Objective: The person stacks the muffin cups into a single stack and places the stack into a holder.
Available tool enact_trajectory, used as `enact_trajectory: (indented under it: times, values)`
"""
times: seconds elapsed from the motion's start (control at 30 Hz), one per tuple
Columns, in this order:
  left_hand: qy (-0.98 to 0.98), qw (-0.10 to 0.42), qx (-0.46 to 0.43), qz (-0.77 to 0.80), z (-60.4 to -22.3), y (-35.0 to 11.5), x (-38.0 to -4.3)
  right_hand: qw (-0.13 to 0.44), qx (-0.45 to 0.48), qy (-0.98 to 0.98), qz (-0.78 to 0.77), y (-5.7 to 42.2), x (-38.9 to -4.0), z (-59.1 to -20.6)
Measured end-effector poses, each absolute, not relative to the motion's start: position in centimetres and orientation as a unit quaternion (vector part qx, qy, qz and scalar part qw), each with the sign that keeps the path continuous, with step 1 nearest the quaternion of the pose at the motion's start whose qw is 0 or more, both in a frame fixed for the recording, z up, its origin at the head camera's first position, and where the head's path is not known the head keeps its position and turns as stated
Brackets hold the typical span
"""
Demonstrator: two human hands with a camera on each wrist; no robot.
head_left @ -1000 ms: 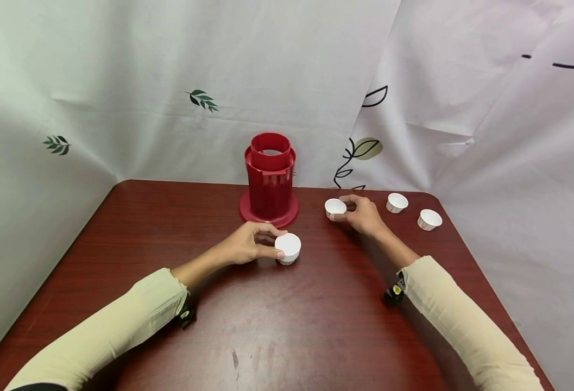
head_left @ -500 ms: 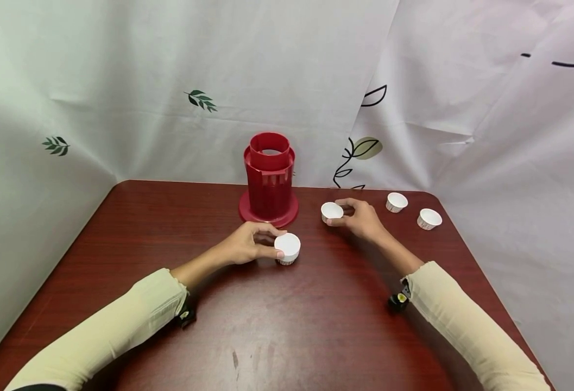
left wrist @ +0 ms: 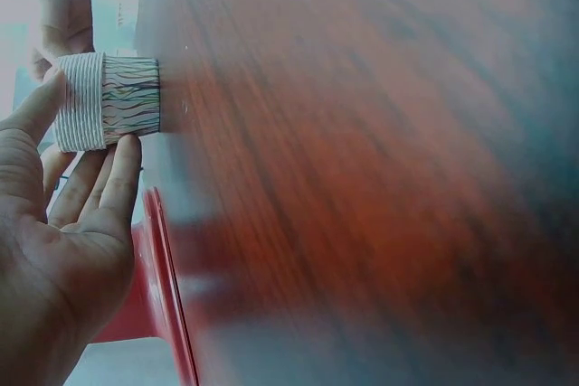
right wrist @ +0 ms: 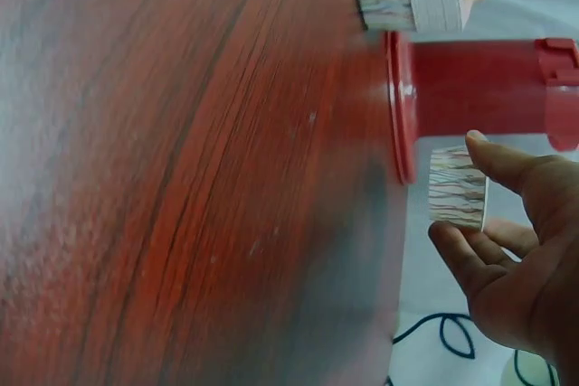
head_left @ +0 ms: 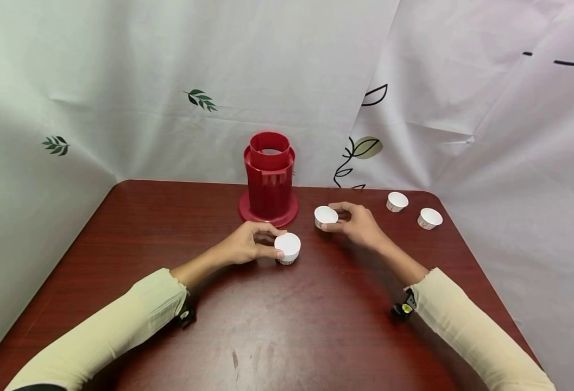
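Nearest, at the middle of the dark reddish surface (head_left: 291, 326), see a stack of white paper cups (head_left: 288, 247), upright in the left hand (head_left: 245, 244), thumb on the near side and fingers on the far side, with nested rims packed into a ribbed band above wavy-lined paper. Cannot tell contact with the surface from a slight gap beneath. Judge light, yet fairly firm through the layered rims; best held by that band rather than by the single wall below. Slightly farther and to the right, find a single cup (head_left: 326, 218), mouth up, pinched in the right hand (head_left: 362, 222) between thumb and fingers, apparently raised off the surface. Expect almost no weight and a thin wall, likely to dent or go oval under a hard squeeze; take by opposite sides, lightly, clear of the mouth. Toward the far right corner, note a nearer spare cup (head_left: 429, 219) and a farther spare cup (head_left: 397, 202), both upright, apart and untouched, probably just as easy to tip. At the far middle, left of the single cup, notice a red holder (head_left: 269, 193), upright on a broad base; likely stiff, smooth plastic, best gripped around the body.
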State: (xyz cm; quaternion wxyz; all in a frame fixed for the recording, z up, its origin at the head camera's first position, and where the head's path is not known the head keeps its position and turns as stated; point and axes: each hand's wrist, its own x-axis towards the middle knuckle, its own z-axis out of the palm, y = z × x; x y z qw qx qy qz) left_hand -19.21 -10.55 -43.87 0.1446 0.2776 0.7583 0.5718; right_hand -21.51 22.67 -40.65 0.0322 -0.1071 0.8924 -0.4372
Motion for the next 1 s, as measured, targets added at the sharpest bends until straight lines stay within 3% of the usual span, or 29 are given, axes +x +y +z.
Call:
enact_trajectory:
  times: [1.0]
  values:
    - [0.762, 0.148, 0.273, 0.569, -43.7, -10.4, -19.3, 0.080, -0.193, 0.839, -0.502, 17.4, -17.1, -38.6]
